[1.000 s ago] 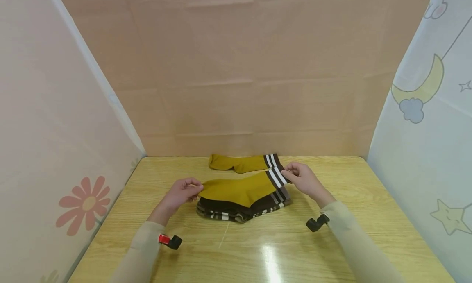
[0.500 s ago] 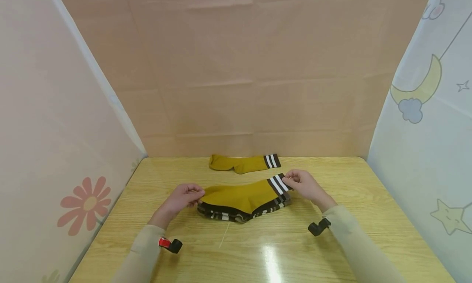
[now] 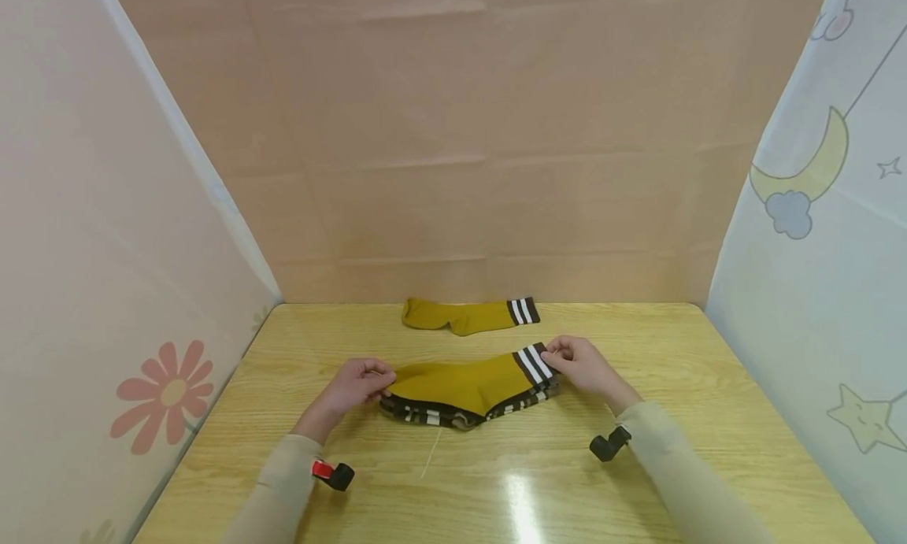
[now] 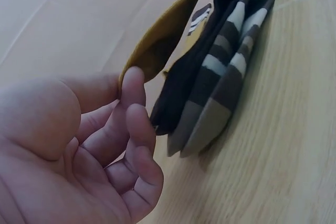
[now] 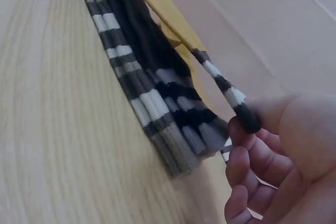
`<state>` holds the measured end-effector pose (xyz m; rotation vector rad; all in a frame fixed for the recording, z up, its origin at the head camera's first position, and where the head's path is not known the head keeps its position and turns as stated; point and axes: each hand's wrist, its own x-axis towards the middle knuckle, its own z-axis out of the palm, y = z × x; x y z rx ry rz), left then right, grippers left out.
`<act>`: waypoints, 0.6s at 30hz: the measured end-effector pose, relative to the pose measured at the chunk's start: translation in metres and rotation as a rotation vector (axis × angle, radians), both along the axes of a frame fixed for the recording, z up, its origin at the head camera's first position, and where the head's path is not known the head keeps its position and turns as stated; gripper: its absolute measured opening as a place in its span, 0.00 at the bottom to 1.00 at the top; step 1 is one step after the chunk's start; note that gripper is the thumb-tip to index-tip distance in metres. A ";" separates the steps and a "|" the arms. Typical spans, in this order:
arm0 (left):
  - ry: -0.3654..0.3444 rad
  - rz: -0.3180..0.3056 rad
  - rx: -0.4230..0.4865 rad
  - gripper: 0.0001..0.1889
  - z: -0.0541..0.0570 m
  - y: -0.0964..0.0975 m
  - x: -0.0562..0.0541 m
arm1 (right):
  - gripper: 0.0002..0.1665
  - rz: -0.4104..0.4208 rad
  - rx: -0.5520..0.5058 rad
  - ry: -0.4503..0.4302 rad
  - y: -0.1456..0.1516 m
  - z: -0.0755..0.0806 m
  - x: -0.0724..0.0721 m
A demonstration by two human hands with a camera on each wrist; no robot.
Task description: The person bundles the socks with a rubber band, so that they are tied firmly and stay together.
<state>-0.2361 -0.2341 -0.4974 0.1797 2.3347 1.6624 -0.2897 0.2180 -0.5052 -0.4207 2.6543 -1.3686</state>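
Observation:
A mustard sock (image 3: 453, 383) with a dark, white-striped cuff is stretched between the two hands. My left hand (image 3: 360, 383) pinches its toe end between thumb and forefinger, as the left wrist view also shows. At the cuff, my right hand (image 3: 581, 364) pinches the dark edge. Beneath it lies a stack of dark and striped socks (image 3: 432, 415), mostly covered in the head view. In the right wrist view a gap shows between the held sock's cuff (image 5: 226, 87) and the stacked socks (image 5: 152, 98).
A second mustard sock (image 3: 475, 317) with the same striped cuff lies flat farther back on the wooden table (image 3: 638, 465). A tan backdrop (image 3: 453, 174) rises behind the table, with patterned cloth walls at left and right.
Both hands have come down and slightly toward the person with the mustard sock, which now covers more of the stack. The sock at the back has not moved.

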 end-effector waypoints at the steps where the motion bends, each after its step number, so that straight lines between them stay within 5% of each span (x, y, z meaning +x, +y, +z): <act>1: 0.006 0.001 -0.003 0.15 -0.001 0.001 0.000 | 0.11 0.002 0.007 0.009 0.000 -0.001 0.000; 18: 0.056 0.017 -0.071 0.12 -0.012 0.004 -0.004 | 0.11 0.012 0.053 0.042 0.001 -0.012 -0.001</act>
